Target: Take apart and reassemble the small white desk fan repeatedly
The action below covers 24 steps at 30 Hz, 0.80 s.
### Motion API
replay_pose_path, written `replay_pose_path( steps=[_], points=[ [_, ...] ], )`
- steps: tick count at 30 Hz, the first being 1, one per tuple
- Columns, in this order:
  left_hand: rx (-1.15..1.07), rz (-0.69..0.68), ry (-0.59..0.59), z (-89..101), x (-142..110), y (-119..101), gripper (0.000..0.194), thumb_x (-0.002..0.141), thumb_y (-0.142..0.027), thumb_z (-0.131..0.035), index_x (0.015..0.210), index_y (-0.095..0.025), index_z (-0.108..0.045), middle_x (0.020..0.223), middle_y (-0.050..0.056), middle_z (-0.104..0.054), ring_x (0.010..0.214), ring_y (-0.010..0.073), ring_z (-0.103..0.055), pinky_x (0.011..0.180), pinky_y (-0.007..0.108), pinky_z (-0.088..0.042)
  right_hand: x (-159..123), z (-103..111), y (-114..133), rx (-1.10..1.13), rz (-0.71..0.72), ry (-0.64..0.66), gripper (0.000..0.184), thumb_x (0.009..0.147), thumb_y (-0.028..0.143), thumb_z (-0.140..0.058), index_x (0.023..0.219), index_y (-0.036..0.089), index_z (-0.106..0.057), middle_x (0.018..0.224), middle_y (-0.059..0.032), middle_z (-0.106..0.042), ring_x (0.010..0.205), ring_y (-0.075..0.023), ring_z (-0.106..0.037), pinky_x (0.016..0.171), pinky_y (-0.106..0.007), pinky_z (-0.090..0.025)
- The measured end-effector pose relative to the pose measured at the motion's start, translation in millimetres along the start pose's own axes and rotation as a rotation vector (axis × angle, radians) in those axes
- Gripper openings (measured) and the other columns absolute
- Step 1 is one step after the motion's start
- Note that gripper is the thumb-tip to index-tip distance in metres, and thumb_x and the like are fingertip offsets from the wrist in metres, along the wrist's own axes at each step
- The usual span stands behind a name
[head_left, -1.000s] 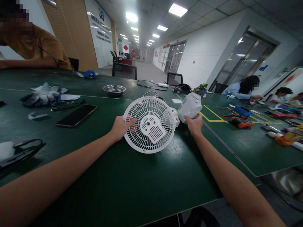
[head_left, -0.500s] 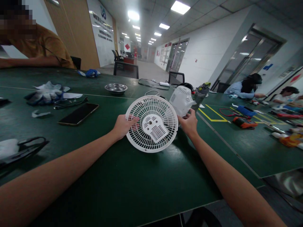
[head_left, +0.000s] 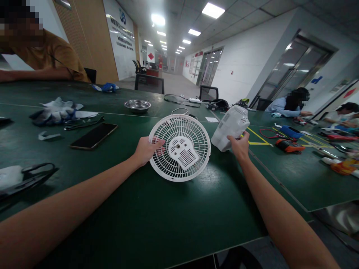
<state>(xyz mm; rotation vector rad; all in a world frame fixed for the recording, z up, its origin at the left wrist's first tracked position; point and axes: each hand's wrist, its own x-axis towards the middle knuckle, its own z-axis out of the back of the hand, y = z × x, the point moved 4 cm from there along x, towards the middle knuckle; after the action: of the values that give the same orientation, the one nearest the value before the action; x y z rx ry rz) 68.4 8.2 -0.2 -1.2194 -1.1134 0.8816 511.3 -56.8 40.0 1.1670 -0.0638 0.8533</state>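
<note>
My left hand (head_left: 148, 150) grips the left rim of a round white fan grille (head_left: 183, 153), thumb in front of the bars. The grille stands tilted toward me, with a slotted plastic plate at its centre. To its right, my right hand (head_left: 239, 145) is closed on a white plastic housing (head_left: 230, 127) with vent slots at its top end, held apart from the grille. Its fingers behind the housing are partly hidden. A thin cable loop (head_left: 180, 110) shows behind the grille.
On the green table (head_left: 157, 216) lie a black phone (head_left: 94, 136), work gloves (head_left: 57, 112), a metal bowl (head_left: 137, 106), a paper slip (head_left: 211, 119) and an orange multimeter (head_left: 290, 146). A bottle (head_left: 241, 102) is partly hidden behind the housing. Other people sit at far left and right.
The white housing first swung left, close behind the grille's right edge, then moved back right, away from it. My left hand and the grille barely moved.
</note>
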Motion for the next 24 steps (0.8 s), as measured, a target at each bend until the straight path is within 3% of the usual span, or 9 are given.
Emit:
replay_pose_path(
  steps=[4,9,18,24],
  points=[
    [-0.004,0.021,-0.017,-2.0,-2,-4,0.016,0.085,-0.03,-0.079,0.093,-0.017,-0.076,0.082,0.008,-0.079,0.067,0.0222,-0.075,0.062,0.037,-0.064,2,-1,2,0.106,0.075,0.017,0.099,0.068,0.051,-0.08,0.15,0.015,-0.037,0.122,-0.017,-0.07,0.108,-0.0335,-0.068,0.103,-0.051,-0.049],
    [-0.03,0.035,-0.032,-3.8,-1,-4,0.013,0.085,-0.026,-0.079,0.091,-0.014,-0.075,0.079,0.007,-0.078,0.064,0.0195,-0.074,0.06,0.033,-0.062,8,3,9,0.176,0.232,-0.106,0.087,0.068,0.059,-0.081,0.138,0.015,-0.053,0.127,-0.0176,-0.067,0.111,-0.032,-0.065,0.098,-0.048,-0.052],
    [-0.043,0.023,-0.007,-0.8,2,3,0.018,0.084,-0.029,-0.081,0.094,-0.015,-0.075,0.082,0.006,-0.078,0.067,0.0197,-0.074,0.061,0.034,-0.063,18,0,0,0.393,0.173,-0.104,0.086,0.062,0.055,-0.086,0.133,0.017,-0.056,0.127,-0.0141,-0.066,0.109,-0.0313,-0.067,0.097,-0.052,-0.054],
    [-0.046,0.008,0.002,-1.4,3,4,0.018,0.084,-0.029,-0.081,0.093,-0.015,-0.075,0.081,0.006,-0.078,0.066,0.0196,-0.073,0.06,0.033,-0.062,11,5,12,0.342,0.237,-0.09,0.087,0.065,0.05,-0.084,0.139,0.015,-0.052,0.136,-0.0168,-0.061,0.11,-0.0306,-0.067,0.098,-0.049,-0.053]
  ],
)
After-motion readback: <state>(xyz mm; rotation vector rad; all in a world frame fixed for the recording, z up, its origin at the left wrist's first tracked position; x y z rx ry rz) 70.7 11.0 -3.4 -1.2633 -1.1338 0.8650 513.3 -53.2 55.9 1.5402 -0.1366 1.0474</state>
